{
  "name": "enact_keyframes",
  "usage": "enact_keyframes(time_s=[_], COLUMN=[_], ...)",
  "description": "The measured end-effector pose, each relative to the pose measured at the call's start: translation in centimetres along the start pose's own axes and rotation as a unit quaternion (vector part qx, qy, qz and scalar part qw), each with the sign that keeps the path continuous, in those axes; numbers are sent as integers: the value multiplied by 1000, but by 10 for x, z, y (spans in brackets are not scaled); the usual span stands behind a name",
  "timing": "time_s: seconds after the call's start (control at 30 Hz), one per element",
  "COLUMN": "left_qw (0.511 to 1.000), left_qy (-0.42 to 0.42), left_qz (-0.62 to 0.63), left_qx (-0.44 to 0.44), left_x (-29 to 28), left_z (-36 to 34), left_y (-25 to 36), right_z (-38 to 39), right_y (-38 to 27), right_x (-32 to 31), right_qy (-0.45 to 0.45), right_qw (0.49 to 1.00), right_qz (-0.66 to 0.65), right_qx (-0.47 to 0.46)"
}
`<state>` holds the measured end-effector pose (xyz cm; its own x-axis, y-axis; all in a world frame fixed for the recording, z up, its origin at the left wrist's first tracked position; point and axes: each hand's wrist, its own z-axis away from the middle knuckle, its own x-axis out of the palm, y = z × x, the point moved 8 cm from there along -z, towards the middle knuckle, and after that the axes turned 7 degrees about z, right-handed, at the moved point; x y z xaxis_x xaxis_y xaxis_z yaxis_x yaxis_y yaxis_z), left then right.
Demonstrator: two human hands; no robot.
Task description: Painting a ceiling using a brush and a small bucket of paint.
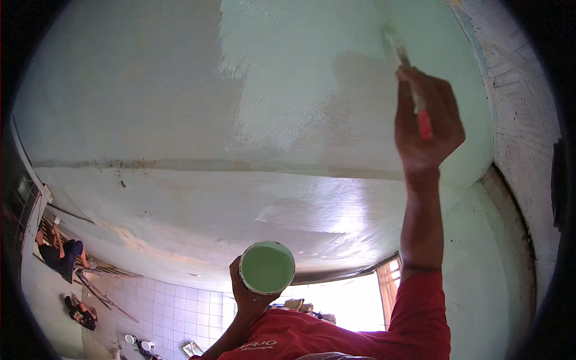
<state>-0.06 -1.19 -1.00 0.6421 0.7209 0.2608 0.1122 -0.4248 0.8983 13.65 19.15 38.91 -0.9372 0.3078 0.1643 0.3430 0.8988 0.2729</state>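
My right hand [433,120], raised at the upper right, grips a paintbrush [425,123] with a red handle end. The bristles meet the wall, where pale green paint [294,54] covers the right part with ragged, streaky edges. To the left, the wall [138,90] is a duller grey-green. Low in the middle, my left hand [249,300] is wrapped round a round white-rimmed tub [242,270] of light green paint [267,268]. Part of its fingers lies hidden behind the tub.
A horizontal ledge [180,165] crosses the wall. Far below left, one person [63,255] is up by wooden poles [108,300], and another person [81,313] is lower. White buckets [131,339] stand on the tiled floor [174,306]. At right is a brown-edged corner [510,222].
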Motion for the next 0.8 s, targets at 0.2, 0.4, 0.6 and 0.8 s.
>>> enact_keyframes(time_s=[0.2, 0.4, 0.6, 0.8], left_qw=[995, 995, 997, 1000], left_qy=[-32, -59, -69, -23], left_qz=[-74, -72, -23, -12], left_qx=[53, 48, 25, 9], left_x=[5, 19, 22, 14], left_z=[-7, -16, -14, -8], left_y=[-2, -1, 12, -3], right_z=[125, 160, 31, 63], right_y=[-90, -109, -5, -27], right_x=[34, 39, 9, 7], right_qy=[-230, -376, -121, -90], right_qw=[967, 911, 989, 991], right_qz=[71, -162, -47, 102], right_qx=[-88, 47, 69, -10])
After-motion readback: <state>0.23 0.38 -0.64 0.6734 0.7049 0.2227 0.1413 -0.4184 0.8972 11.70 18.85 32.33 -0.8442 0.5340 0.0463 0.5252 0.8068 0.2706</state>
